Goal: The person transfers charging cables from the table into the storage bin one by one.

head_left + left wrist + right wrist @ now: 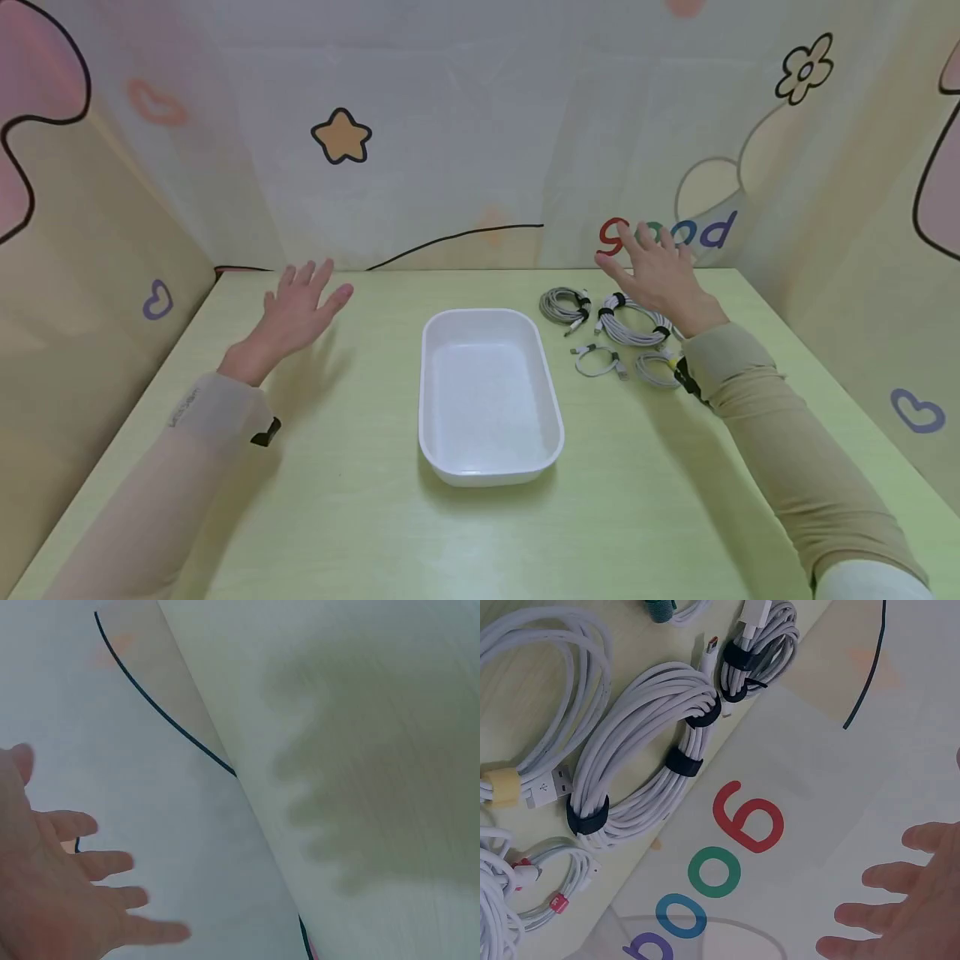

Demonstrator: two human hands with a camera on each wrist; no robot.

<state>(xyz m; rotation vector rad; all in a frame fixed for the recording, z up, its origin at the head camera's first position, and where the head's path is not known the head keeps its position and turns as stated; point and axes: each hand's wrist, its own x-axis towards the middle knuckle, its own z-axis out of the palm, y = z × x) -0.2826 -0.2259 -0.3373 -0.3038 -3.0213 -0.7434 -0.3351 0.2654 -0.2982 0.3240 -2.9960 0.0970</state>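
Observation:
My left hand [296,308] is raised over the left side of the table, its fingers spread and holding nothing. In the left wrist view the same hand [67,885] casts a shadow on the tabletop. Over the far right, my right hand [663,279] has spread fingers too and touches nothing; it overlaps the coiled cables from above. A large white coil [633,323] with black straps lies under it. Beside that are a grey coil [564,307], a short looped cable [597,360] and a coil with a yellow strap [656,368].
A white rectangular tub [487,467] stands in the middle of the table [337,508], left of the cables. The right wrist view shows a small coil with a red strap [559,902] near the table edge. Printed curtains [450,125] enclose the back and sides.

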